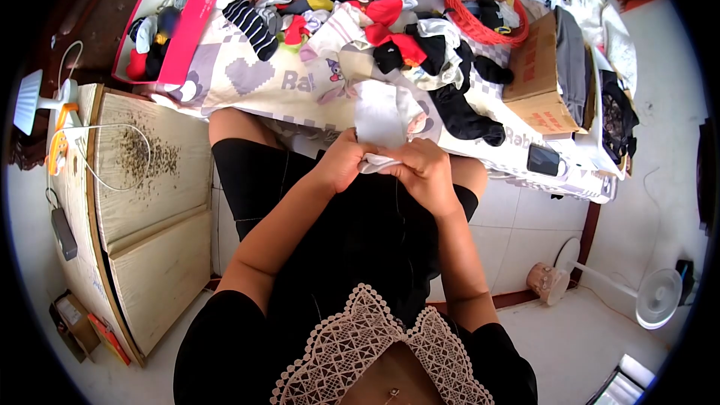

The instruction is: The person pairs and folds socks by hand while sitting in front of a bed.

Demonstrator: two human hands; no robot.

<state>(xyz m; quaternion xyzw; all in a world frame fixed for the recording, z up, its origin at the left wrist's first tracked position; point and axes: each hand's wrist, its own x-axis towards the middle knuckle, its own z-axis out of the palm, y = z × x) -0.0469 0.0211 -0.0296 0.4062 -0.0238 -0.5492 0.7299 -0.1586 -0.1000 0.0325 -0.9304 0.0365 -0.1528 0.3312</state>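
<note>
Head view, white sock (380, 121) pinched between left grip (345, 163) and right grip (421, 172)

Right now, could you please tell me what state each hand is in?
Left hand: closed, holding white cloth.
Right hand: closed, also holding white cloth.

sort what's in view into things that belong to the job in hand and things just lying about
Seemingly part of the job:
- white sock-like piece, held by left hand and right hand
- heaped socks
- pink box
- red basket

Apparently just lying about:
- phone
- cardboard box
- wooden cabinet
</note>
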